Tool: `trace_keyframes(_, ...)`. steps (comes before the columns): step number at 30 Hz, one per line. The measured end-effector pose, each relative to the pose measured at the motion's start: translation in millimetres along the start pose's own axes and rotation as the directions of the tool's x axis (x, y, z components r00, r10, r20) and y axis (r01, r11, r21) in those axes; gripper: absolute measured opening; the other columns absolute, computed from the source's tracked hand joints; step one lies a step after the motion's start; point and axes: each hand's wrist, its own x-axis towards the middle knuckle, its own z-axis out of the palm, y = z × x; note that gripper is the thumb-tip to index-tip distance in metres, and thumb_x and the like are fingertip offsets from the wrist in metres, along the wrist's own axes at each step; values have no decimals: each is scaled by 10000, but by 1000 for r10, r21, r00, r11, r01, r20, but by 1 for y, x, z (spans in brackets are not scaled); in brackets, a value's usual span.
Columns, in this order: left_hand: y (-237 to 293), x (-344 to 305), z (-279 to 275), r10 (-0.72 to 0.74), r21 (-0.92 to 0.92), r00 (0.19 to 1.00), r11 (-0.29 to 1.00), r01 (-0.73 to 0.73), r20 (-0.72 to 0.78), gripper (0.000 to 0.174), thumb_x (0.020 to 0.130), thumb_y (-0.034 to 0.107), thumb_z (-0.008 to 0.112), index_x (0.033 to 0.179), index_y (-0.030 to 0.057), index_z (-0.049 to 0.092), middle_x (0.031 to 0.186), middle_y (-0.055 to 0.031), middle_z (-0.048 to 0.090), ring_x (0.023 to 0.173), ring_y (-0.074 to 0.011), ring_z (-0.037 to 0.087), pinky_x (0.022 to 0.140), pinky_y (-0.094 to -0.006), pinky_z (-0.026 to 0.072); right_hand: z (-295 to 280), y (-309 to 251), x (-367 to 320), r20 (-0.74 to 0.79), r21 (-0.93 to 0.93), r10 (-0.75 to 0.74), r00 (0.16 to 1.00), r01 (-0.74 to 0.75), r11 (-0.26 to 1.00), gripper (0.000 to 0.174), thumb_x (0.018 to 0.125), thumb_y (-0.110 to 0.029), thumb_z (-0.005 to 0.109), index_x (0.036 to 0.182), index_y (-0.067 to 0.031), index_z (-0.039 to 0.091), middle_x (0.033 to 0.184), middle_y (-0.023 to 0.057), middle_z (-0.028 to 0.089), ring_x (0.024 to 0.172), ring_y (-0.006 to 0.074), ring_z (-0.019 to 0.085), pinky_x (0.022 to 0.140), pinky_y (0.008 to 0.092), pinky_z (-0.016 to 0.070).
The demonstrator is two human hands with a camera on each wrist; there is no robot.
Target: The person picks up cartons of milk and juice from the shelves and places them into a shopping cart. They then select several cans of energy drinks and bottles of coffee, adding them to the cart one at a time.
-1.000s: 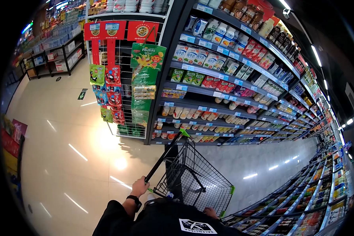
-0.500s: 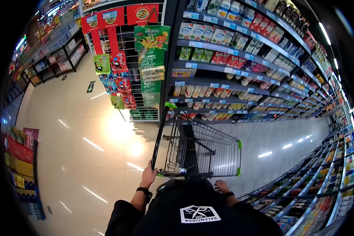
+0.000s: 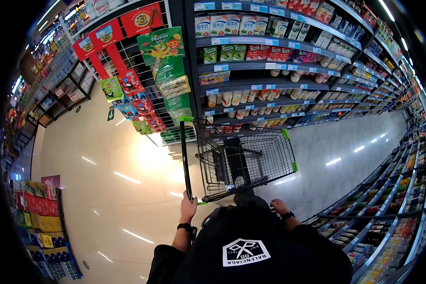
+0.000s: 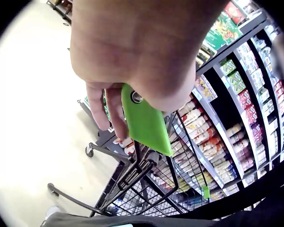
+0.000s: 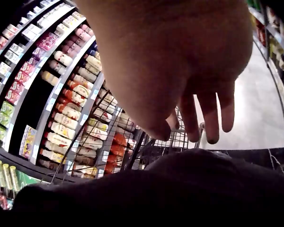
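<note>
At the near end of the cart's handle (image 3: 184,156), in the head view, the left hand (image 3: 189,208) has its fingers closed round the black bar. The cart (image 3: 236,189) stands just in front of the person, its wire basket reaching out to the right. The right hand (image 3: 279,207) hangs beside the black shirt (image 3: 298,246), near the basket but apart from it. Each wrist wears a dark band (image 3: 184,226). Beyond the cart, shelves (image 3: 251,41) carry cartons (image 3: 217,26) above and bottles (image 3: 236,98) lower down; to their left is a rack hung with snack packs (image 3: 131,84). Pale floor (image 3: 104,189) spreads to the left.

In the left wrist view, the fingers (image 4: 98,106) curl down beside the handle's green end (image 4: 146,123), with the palm over it. The cart's frame and a wheel (image 4: 89,152) show below.

In the right wrist view, the fingers (image 5: 208,118) hang loose, slightly parted and holding nothing, with the cart's wires behind them and bottles to the left.
</note>
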Motion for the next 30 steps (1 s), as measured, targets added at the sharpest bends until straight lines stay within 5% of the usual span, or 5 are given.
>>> trace_keyframes(8, 19, 12, 5, -118, -28, 992, 993, 116, -47, 596, 922, 232, 712, 1418, 31, 451, 1025, -265, 720, 950, -462, 701, 824, -521, 547, -14, -52, 55, 68, -39, -18, 998, 21, 999, 431, 895, -218, 712, 1285, -47, 641, 1026, 104, 731, 762, 214, 686, 610, 344, 549)
trace_keyframes(12, 11, 29, 17, -12, -62, 972, 998, -3, -236, 793, 864, 141, 755, 1524, -52, 359, 1468, -302, 490, 1356, -476, 477, 1151, -485, 399, -16, -143, 91, 124, -250, -169, 978, 196, 948, 515, 910, -261, 716, 1356, -23, 621, 1052, 115, 737, 835, 210, 729, 648, 347, 556)
trace_keyframes(17, 66, 37, 15, 41, 147, 904, 989, 24, -425, 787, 841, 101, 759, 1512, -40, 374, 1470, -282, 468, 1364, -477, 431, 1168, -523, 363, -10, -337, 142, 126, -290, -820, 558, 811, 508, 452, 943, -252, 732, 1306, 5, 654, 1148, 171, 750, 1030, 311, 734, 892, 386, 573)
trace_keyframes(24, 104, 48, 34, 46, 84, 822, 996, 2, -568, 758, 823, 76, 757, 1485, -28, 403, 1446, -265, 480, 1353, -461, 435, 1165, -518, 362, 2, -705, -90, 3, -112, -976, -220, 969, -219, 355, 969, -160, 707, 1293, -23, 665, 1065, 120, 721, 962, 218, 689, 829, 355, 539)
trace_keyframes(30, 111, 33, 46, 0, 21, 793, 1000, 17, -609, 609, 842, 97, 735, 1389, -24, 496, 1386, -256, 519, 1315, -447, 477, 1140, -500, 396, 46, -874, -148, 60, -245, -942, -330, 910, -335, 519, 926, -251, 710, 1407, -92, 600, 1506, 122, 563, 864, 263, 745, 798, 396, 584)
